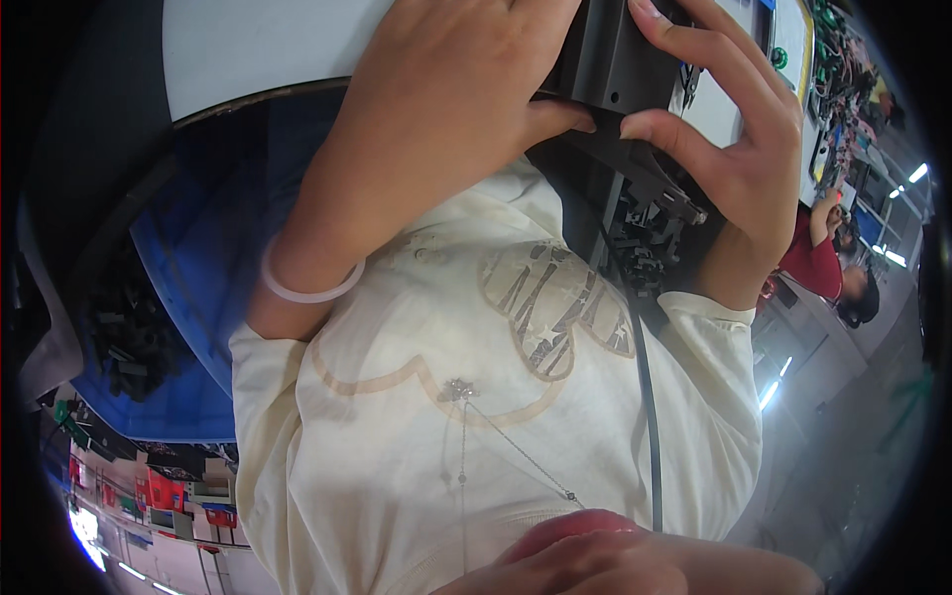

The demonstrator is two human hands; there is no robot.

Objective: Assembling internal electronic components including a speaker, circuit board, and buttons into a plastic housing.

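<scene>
A dark grey, box-shaped plastic part [635, 69] is at the top of the view, at the table's near edge. My left hand [466, 74] reaches it from the left, its thumb pressed along the near side; its other fingers are partly cut off by the upper edge. On the other side my right hand [739, 124] curves round the part, thumb at the near side and fingers over the right. Just below the part, a dark strip with a metal end [682, 205] juts out towards my right wrist.
The white tabletop [258, 50] has a rounded near edge. Left of me stands a blue bin [188, 288] with black parts [129, 337]. More black parts [645, 243] lie below my right hand. At the far right are heaped parts [843, 89] and a person in red [818, 258].
</scene>
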